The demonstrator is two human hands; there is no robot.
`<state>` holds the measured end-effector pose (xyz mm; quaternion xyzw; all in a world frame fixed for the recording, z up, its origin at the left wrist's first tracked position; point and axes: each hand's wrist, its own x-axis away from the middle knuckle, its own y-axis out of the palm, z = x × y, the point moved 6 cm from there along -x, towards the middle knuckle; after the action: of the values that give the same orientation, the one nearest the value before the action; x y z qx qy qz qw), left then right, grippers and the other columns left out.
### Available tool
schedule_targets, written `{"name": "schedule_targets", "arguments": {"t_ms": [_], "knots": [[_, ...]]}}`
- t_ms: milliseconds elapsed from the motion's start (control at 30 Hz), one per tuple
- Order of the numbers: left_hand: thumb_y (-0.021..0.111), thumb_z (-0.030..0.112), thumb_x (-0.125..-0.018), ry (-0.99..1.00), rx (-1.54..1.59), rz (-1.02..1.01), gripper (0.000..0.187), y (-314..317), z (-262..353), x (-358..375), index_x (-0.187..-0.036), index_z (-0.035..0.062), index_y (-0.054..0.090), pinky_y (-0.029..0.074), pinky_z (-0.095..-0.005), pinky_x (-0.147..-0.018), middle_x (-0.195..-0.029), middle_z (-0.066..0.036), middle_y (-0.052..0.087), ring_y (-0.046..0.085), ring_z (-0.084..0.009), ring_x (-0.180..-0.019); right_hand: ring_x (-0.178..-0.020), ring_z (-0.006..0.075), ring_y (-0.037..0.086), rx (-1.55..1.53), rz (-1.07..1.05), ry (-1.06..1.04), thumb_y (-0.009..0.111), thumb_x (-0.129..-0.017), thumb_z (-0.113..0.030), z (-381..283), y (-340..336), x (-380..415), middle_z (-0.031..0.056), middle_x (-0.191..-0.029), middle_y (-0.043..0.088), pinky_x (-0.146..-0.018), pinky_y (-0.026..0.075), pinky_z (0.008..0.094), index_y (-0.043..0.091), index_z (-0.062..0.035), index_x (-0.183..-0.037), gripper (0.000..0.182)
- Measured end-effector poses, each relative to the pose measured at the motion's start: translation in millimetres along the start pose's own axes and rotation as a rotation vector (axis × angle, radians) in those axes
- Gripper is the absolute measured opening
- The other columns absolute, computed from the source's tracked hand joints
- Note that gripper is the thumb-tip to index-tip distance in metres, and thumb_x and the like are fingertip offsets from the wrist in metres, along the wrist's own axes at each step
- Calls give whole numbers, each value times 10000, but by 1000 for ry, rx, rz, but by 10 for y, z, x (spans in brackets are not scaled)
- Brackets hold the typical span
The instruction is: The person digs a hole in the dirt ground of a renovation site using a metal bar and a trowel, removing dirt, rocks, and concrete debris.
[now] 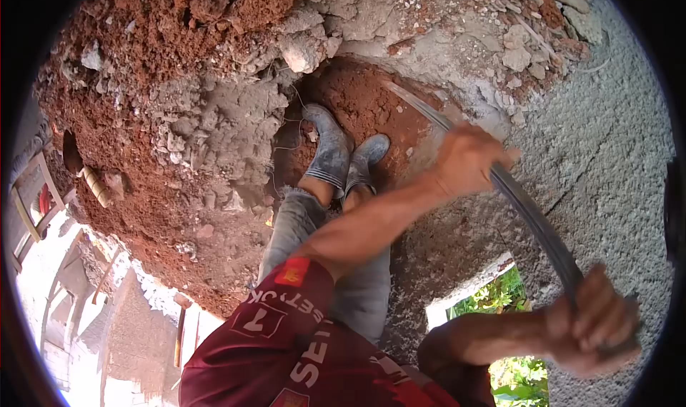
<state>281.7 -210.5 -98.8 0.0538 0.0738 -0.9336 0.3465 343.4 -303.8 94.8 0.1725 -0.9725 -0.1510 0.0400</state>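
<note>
A long metal digging bar (536, 217) slants across the right half of the view, looking bowed in the wide lens. My left hand (468, 160) is wrapped round its lower part. Further up, my right hand (593, 325) grips the upper end, slightly smeared by motion. The bar's narrow tip points down to the reddish soil (361, 85) in a dug hollow and overlaps the hollow's far side in this view. My grey, dirt-covered boots (327, 146) stand in that hollow, left of the bar.
Loose red earth (143, 21) and broken rubble (221, 128) rise around the hollow. A rough grey wall (607, 142) runs along the right, with an opening showing green plants (500, 293). On the left soil lies a trowel (94, 185) with a pale handle.
</note>
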Motion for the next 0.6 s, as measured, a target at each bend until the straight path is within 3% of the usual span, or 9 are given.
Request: {"name": "schedule_targets", "arguments": {"t_ms": [33, 67, 100, 133, 167, 267, 300, 433, 600], "knots": [[606, 301, -871, -21, -217, -92, 390, -111, -729, 68, -543, 101, 543, 448, -385, -600, -520, -64, 528, 537, -227, -504, -370, 103, 276, 49, 32, 28, 379, -973, -398, 626, 175, -58, -24, -413, 343, -508, 347, 338, 366, -177, -554, 474], [627, 332, -865, -1, -313, -185, 397, -184, -1384, 239, -549, 97, 579, 473, -383, -544, -505, -53, 502, 547, -246, -494, -377, 123, 269, -36, -131, 69, 373, -969, -482, 1397, 89, 31, -14, -413, 343, -458, 282, 330, 373, -161, -569, 512], [632, 329, -857, -72, -243, -187, 362, -195, -1696, 355, -629, 51, 602, 517, -397, -607, -539, -98, 539, 567, -296, -528, -350, 131, 256, -90, -7, 62, 341, -974, -478, 1540, 84, 133, 14, -400, 317, -419, 247, 300, 378, -109, -557, 559], [632, 329, -857, -25, -246, -170, 362, -200, -1678, 82, -629, 51, 602, 517, -397, -607, -539, -98, 539, 567, -296, -528, -352, 130, 265, -119, -74, 79, 352, -976, -463, 1596, 128, -10, 21, -400, 316, -420, 251, 302, 366, -104, -549, 558], [639, 325, -847, -312, -146, -179, 337, -215, -1713, 90, -662, 44, 611, 518, -392, -613, -572, -128, 559, 562, -314, -538, -354, 129, 274, -131, -99, 131, 362, -977, -448, 1553, 155, 14, 29, -400, 314, -420, 256, 305, 354, -99, -541, 559], [670, 292, -803, -586, -122, -219, 315, -279, -1602, 240, -649, 25, 603, 484, -393, -619, -632, -185, 576, 544, -355, -579, -350, 131, 285, 4, 144, 246, 366, -984, -397, 1470, 242, -116, 36, -401, 324, -415, 267, 302, 352, -85, -555, 531], [681, 292, -793, -360, -179, -180, 342, -278, -1574, 243, -605, 23, 582, 473, -398, -618, -602, -177, 556, 542, -355, -586, -350, 131, 285, -7, 125, 214, 366, -984, -397, 1462, 275, -144, 36, -401, 324, -415, 267, 302, 352, -85, -555, 531], [686, 302, -785, -383, -263, -230, 404, -367, -1347, 377, -530, 31, 530, 462, -414, -635, -552, -150, 528, 542, -339, -577, -339, 120, 267, 56, 57, 165, 331, -994, -374, 1300, 300, 199, 33, -396, 306, -391, 269, 307, 331, -86, -535, 542], [692, 288, -770, -60, -289, -116, 417, -162, -531, 334, -461, 84, 499, 431, -389, -526, -455, -82, 492, 497, -272, -443, -348, 117, 272, -101, -224, 192, 298, -994, -446, 445, 150, -33, -23, -442, 342, -407, 261, 285, 344, -132, -597, 508]]}}
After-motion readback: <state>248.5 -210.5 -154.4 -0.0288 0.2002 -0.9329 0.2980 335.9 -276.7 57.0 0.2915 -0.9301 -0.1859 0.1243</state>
